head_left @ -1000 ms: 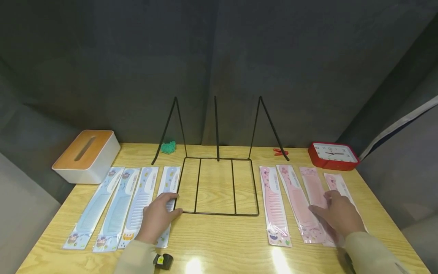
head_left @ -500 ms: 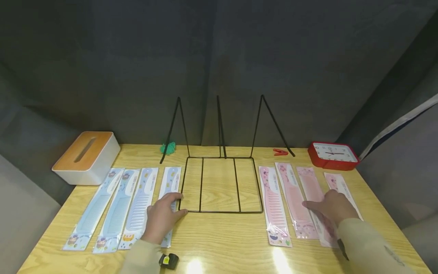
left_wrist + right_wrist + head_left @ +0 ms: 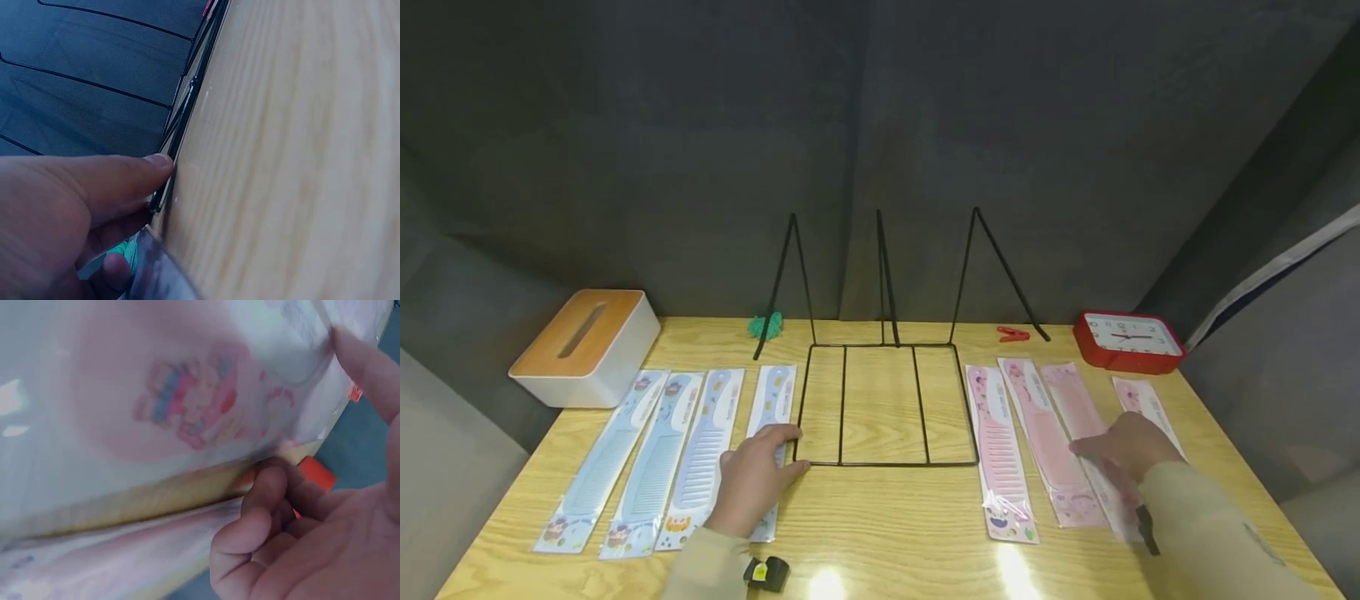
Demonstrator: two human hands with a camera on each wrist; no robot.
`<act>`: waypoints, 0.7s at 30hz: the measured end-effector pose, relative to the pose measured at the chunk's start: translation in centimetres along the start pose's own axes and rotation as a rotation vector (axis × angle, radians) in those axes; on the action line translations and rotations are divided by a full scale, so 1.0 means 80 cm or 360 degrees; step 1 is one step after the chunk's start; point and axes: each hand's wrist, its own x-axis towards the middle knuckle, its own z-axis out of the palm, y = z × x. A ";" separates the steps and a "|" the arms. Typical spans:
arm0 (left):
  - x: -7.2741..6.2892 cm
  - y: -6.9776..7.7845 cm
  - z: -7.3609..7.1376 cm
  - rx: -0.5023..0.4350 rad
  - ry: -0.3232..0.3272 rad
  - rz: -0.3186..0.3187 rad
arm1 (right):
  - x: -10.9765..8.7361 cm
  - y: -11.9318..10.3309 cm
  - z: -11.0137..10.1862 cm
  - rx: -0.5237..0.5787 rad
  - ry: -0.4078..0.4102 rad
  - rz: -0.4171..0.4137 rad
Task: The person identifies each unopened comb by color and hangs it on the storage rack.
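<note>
My left hand (image 3: pixel 752 479) pinches the front left corner of a black wire rack (image 3: pixel 880 464), thumb (image 3: pixel 140 172) on the wire in the left wrist view. A bagged blue comb (image 3: pixel 772 400) lies partly under this hand. My right hand (image 3: pixel 1131 450) holds a bagged pink comb (image 3: pixel 1075 400) by its long edges, the thumb at one edge and curled fingers at the other in the right wrist view. Two pink combs, the nearer one (image 3: pixel 1048 442) and a farther one (image 3: pixel 1000 450), lie to its left. Another pink comb (image 3: pixel 1142 396) is partly hidden by this hand.
Several bagged blue combs (image 3: pixel 707 446) lie left of the rack. At the back stand a tissue box (image 3: pixel 625 350) and a red clock (image 3: pixel 1131 357). A green tangle of string (image 3: pixel 767 325) and a red clip (image 3: pixel 1013 334) lie by the dark curtain (image 3: pixel 700 167).
The rack has shifted slightly right and turned a little, with my left hand on it. My right hand has moved the pink comb slightly left, and its tilt has increased.
</note>
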 end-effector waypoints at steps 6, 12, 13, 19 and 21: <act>0.000 -0.003 0.000 0.0011 -0.0011 0.0024 | -0.001 -0.005 0.007 0.0041 0.0115 0.0038; -0.001 -0.004 0.003 0.0013 -0.0006 0.0027 | 0.008 0.005 0.005 0.0082 0.0109 0.0058; -0.001 -0.004 0.004 0.0006 -0.0007 0.0028 | 0.010 0.008 0.003 0.0092 0.0107 0.0049; -0.001 -0.002 0.005 -0.0006 0.0007 0.0035 | 0.009 0.019 -0.004 0.0186 0.0075 -0.0018; -0.001 -0.002 0.004 -0.0005 0.0021 0.0033 | 0.004 0.022 -0.009 0.0272 0.0012 -0.0016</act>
